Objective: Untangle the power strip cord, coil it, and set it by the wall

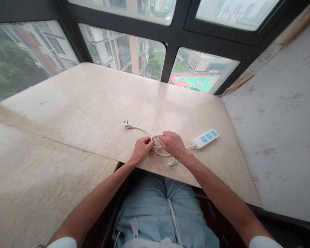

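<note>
A white power cord (162, 155) lies in loops on the stone sill, near its front edge. My left hand (142, 148) pinches the loops from the left side. From the right, the fingers of my right hand (172, 142) close on the same loops, and the back of that hand hides part of them. At the far left end of the cord a white plug (126, 124) rests with its prongs up. To the right, the white power strip (206, 138) with blue sockets lies at a slant. A small bent white piece (172, 162) sits just below my right hand.
The beige stone sill (74, 103) spreads left and back to dark-framed windows (167, 51). A wall with flowered paper (279, 131) bounds it on the right. The sill's front edge (181, 181) runs just above my lap.
</note>
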Demonstrator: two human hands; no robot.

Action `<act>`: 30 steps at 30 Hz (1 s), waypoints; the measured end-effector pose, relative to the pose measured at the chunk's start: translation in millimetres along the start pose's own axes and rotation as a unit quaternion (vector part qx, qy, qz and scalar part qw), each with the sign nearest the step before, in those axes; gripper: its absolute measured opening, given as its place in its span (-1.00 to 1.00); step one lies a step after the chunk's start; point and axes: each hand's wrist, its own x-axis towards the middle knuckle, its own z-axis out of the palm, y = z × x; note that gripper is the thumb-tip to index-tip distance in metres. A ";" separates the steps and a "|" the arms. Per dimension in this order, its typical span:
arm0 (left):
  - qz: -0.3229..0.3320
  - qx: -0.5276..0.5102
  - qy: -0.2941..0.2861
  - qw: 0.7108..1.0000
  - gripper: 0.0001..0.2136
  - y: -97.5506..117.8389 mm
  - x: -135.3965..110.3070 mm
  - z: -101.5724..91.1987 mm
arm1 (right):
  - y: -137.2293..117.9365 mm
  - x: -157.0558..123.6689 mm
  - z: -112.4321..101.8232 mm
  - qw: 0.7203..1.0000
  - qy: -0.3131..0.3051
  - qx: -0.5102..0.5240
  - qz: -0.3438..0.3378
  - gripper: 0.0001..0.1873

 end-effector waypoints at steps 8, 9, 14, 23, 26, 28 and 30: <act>-0.014 -0.014 0.016 1.000 -0.80 -1.5 0.8 1.4 | 15.2 -22.7 -3.3 0.996 0.042 0.062 -0.041 -0.80; -0.015 -0.014 0.017 1.000 -0.80 -1.7 1.1 1.5 | 17.4 -28.4 -5.8 0.995 0.049 0.074 -0.044 -0.80; -0.025 -0.024 0.020 0.999 -0.80 -1.2 1.6 2.2 | 32.7 -61.1 -13.6 0.985 0.090 0.139 -0.052 -0.82; -0.020 -0.004 0.016 1.000 -0.81 -0.9 1.7 2.8 | 52.5 -87.8 -20.7 0.981 0.066 0.173 -0.050 -0.84; -0.018 0.011 0.005 1.000 -0.80 -2.5 2.7 2.4 | 42.2 -79.3 -32.6 0.985 0.055 0.157 -0.043 -0.80; -0.017 0.011 0.008 1.000 -0.76 -3.4 3.0 2.5 | 31.2 -69.2 -37.8 0.987 0.047 0.147 -0.039 -0.76; -0.016 0.000 0.013 1.000 -0.73 -4.1 3.5 2.4 | 18.5 -55.6 -38.3 0.991 0.031 0.123 -0.035 -0.75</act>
